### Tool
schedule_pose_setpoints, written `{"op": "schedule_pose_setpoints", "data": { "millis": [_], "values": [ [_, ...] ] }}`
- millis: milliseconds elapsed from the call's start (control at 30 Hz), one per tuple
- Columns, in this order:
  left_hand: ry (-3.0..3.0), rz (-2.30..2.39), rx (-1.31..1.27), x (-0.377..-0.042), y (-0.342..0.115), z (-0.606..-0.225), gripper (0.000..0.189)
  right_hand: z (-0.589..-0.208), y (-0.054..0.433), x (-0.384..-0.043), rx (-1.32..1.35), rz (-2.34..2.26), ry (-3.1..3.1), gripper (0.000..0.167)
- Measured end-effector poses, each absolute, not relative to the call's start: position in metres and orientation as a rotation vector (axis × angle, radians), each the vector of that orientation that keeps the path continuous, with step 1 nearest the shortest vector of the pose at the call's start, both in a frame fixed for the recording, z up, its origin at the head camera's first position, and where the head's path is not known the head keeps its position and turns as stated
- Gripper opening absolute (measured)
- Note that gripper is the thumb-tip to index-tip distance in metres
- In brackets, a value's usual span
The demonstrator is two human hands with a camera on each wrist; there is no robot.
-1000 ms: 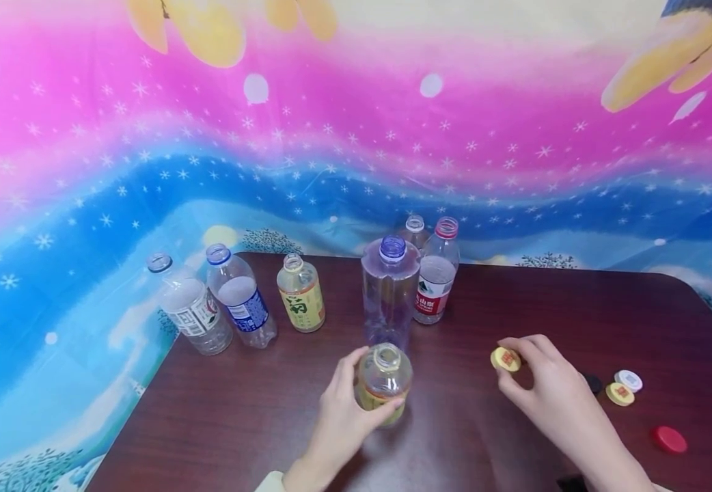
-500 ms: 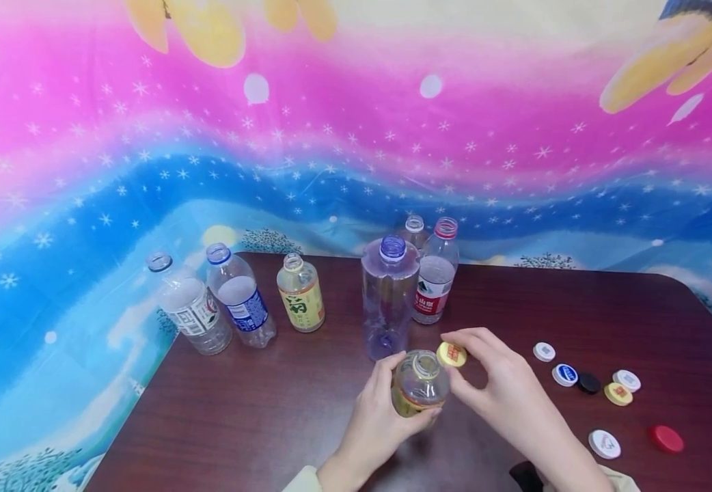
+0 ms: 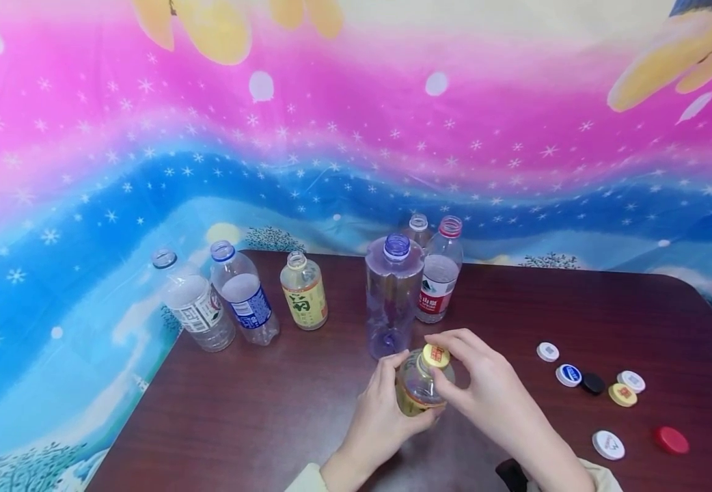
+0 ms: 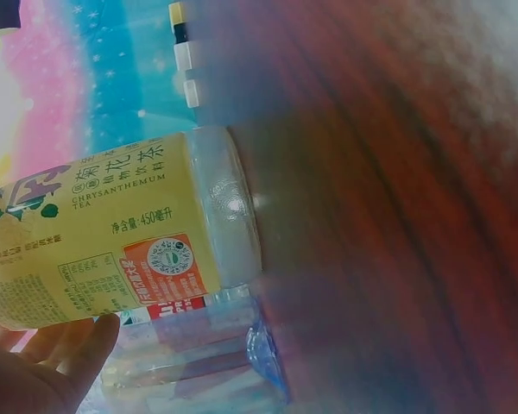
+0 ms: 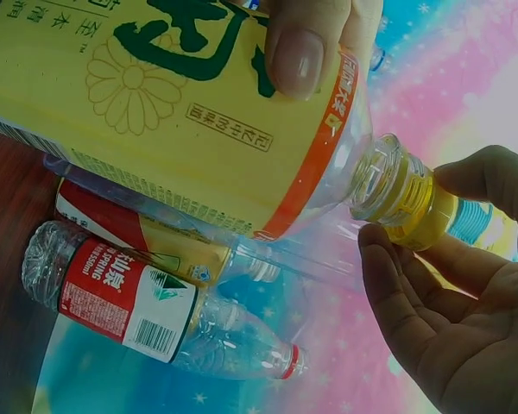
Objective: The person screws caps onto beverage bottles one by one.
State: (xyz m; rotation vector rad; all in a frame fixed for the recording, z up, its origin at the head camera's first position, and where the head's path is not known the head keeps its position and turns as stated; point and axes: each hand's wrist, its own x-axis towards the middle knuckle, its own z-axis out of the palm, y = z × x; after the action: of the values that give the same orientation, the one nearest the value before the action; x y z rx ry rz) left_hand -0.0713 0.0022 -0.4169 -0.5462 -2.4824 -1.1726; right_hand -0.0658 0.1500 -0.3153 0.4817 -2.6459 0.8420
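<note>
My left hand (image 3: 383,410) grips a clear bottle (image 3: 416,393) with a yellow chrysanthemum tea label round its body. In the left wrist view the bottle (image 4: 112,233) shows its label and clear base. My right hand (image 3: 485,376) pinches a yellow cap (image 3: 436,355) between thumb and fingers at the bottle's mouth. In the right wrist view the cap (image 5: 419,207) sits right at the threaded neck (image 5: 375,177), with some thread showing below it. Just behind the held bottle stands a tall purple-tinted bottle (image 3: 393,294) with no cap.
Capless bottles stand at the back: a red-labelled one (image 3: 437,287), a second yellow-labelled one (image 3: 305,301), a blue-labelled one (image 3: 250,307) and a white-labelled one (image 3: 199,314). Loose caps lie at the right, among them a red (image 3: 672,440), a black (image 3: 592,383) and a yellow one (image 3: 623,394).
My right hand has brought the yellow cap leftward from over the table to the bottle's mouth. My left hand has moved the bottle to the right.
</note>
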Motion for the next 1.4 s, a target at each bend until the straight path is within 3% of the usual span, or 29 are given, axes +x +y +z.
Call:
{"op": "schedule_pose_setpoints", "data": {
  "millis": [967,1400],
  "values": [
    [-2.491,-1.176,-0.53,-0.073,0.003,-0.418,0.082,-0.318,0.151,-0.069,0.427,0.813,-2.68,0.037],
    [-2.495,-1.184,-0.532,-0.073,0.002,-0.419,0.083,-0.325,0.166,-0.069,0.581,0.955,-2.658,0.04]
  ]
}}
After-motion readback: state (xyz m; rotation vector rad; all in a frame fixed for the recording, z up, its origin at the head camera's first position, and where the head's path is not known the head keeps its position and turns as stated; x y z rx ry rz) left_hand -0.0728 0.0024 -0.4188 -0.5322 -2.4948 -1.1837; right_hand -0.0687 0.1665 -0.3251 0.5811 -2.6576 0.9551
